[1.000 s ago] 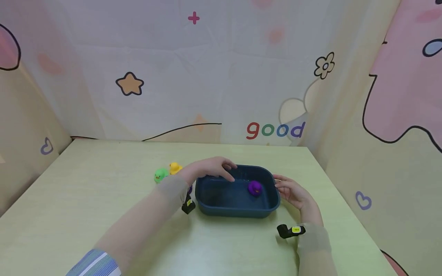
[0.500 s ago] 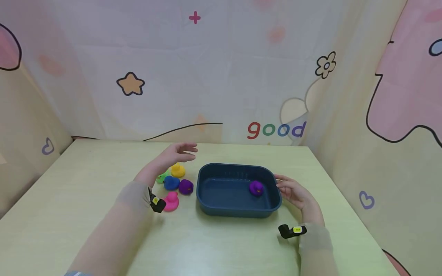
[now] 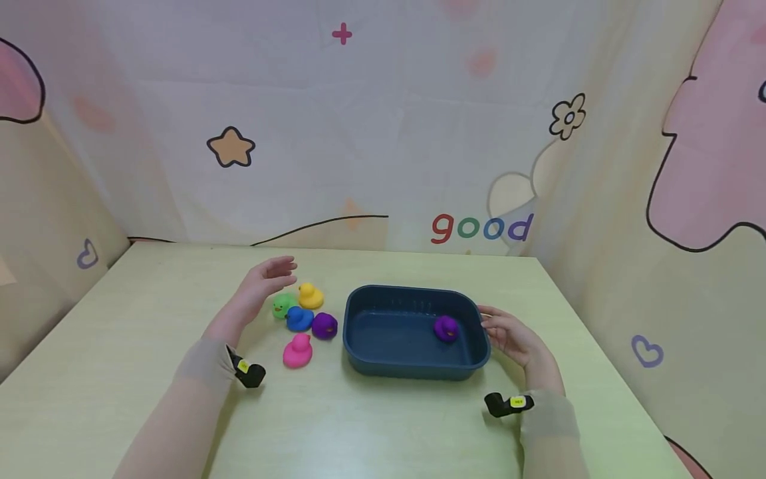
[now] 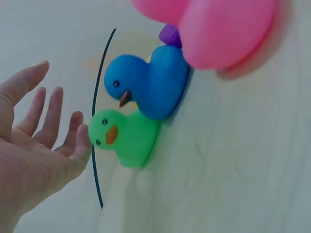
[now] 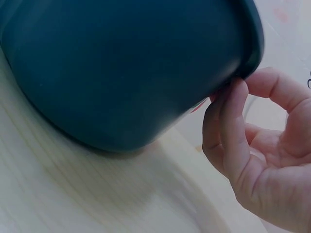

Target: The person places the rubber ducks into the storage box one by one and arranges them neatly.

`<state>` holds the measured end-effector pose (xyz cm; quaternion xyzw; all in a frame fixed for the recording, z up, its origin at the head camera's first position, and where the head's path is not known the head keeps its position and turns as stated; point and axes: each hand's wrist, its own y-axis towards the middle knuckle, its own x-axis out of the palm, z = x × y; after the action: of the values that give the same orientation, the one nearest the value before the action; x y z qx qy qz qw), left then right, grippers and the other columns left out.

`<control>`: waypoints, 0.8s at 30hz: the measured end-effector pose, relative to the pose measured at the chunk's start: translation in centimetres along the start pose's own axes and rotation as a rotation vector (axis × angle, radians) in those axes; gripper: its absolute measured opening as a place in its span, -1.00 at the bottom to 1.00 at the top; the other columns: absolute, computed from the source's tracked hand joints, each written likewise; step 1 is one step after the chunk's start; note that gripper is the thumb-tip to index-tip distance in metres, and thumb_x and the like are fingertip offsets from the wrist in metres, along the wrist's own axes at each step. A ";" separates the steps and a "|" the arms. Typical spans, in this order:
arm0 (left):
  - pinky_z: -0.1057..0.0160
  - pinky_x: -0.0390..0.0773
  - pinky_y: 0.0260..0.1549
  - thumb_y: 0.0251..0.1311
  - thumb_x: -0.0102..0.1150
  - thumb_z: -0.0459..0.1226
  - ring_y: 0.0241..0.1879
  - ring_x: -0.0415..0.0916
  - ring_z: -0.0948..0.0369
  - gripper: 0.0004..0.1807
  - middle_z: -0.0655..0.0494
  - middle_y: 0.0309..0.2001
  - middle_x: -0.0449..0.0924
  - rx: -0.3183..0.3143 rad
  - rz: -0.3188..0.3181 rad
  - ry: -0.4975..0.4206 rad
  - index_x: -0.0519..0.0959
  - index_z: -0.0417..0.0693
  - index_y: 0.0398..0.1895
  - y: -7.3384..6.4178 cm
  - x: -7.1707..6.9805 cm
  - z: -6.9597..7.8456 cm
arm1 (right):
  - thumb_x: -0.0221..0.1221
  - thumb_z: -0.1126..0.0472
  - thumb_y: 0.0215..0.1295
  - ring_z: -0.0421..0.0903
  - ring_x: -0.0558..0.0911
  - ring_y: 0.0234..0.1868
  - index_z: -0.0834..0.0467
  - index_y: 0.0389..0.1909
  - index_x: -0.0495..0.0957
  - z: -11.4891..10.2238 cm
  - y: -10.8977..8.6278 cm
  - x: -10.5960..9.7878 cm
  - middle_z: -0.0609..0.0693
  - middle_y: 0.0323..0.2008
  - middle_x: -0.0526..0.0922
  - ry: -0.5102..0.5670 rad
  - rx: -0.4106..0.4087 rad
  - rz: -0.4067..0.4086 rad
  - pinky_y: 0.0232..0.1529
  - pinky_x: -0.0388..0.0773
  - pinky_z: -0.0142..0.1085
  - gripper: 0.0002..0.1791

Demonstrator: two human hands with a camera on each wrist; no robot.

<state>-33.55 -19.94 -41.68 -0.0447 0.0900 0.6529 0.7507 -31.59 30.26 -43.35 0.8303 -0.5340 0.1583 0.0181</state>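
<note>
My left hand (image 3: 260, 287) hovers at the left of a group of rubber ducks, fingers loosely bent with nothing in them. Nearest to it is the green duck (image 4: 129, 136); the blue duck (image 4: 150, 82) sits beside that one. A yellow duck (image 3: 310, 296), a purple duck (image 3: 324, 326) and a pink duck (image 3: 297, 350) make up the rest of the group. With thumb and bent fingertips, my right hand (image 5: 262, 150) holds the rim at the right end of the dark blue basin (image 3: 413, 369). Inside the basin, towards its right, lies another purple duck (image 3: 446, 328).
The pale wooden table (image 3: 335, 426) carries everything. A printed cloth backdrop (image 3: 383, 133) stands along its back, with cloth walls at both sides. A small black camera (image 3: 248, 372) is strapped to the left wrist, another (image 3: 509, 404) to the right.
My left hand has moved from above the basin leftwards, past the ducks, uncovering them. My right hand stays at the basin's right end. The purple duck in the basin has not moved.
</note>
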 end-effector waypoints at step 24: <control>-0.30 -0.26 0.43 0.37 0.08 -0.26 0.51 -0.19 -0.20 -0.24 -0.21 0.54 -0.07 -0.113 -0.248 0.029 -0.01 -0.20 0.53 -1.6 -3.3 -4.0 | -0.26 0.52 0.43 -0.29 0.68 -0.33 0.05 -0.04 0.49 -0.2 -0.3 0.7 -0.09 -0.19 0.68 0.029 -0.008 -0.059 -0.22 0.64 -0.47 -0.57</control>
<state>-32.72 -24.08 -45.02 -0.1071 0.0575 0.5585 0.8206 -31.13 29.79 -42.88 0.8433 -0.5096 0.1674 0.0339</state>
